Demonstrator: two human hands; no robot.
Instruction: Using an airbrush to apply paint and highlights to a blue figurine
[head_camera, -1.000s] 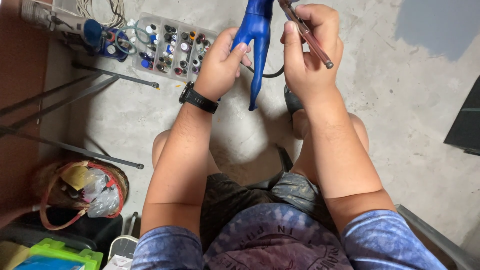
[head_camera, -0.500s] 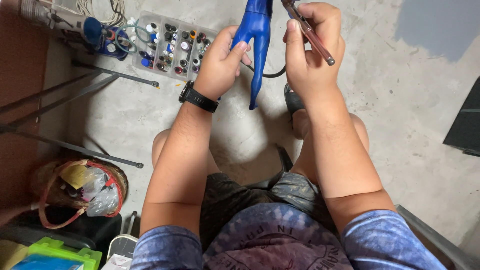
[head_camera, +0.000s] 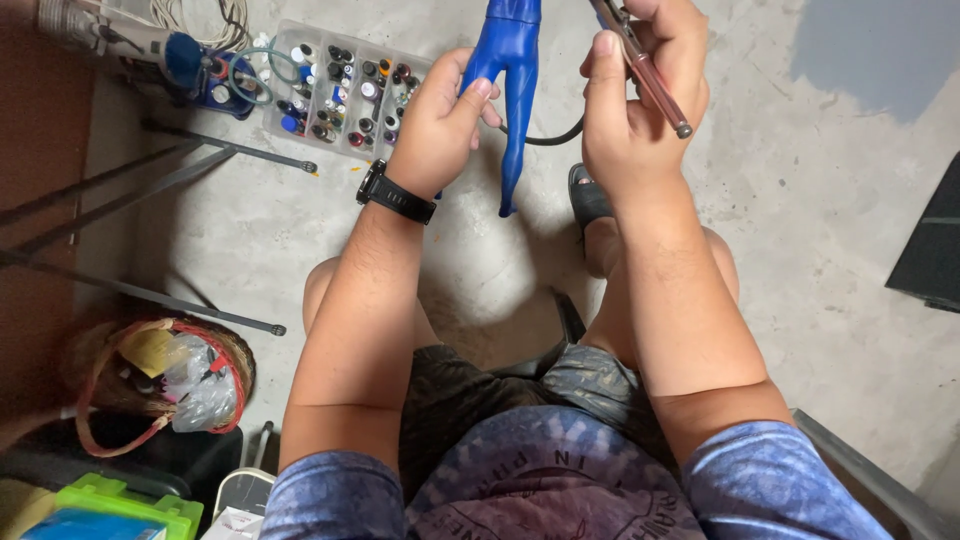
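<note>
Left hand (head_camera: 435, 125) grip pinching blue figure (head_camera: 512, 70), long axis near vertical, legs pointing down above concrete floor (head_camera: 800, 200); right hand (head_camera: 640, 110) grip clamped around airbrush (head_camera: 645, 70), tilted.

Glossy blue plastic figurine (head_camera: 512, 75) hung upright, legs pointing down, top cut off by frame. Slim reddish-brown metal airbrush (head_camera: 645, 70) lay slanted just right of it.
</note>
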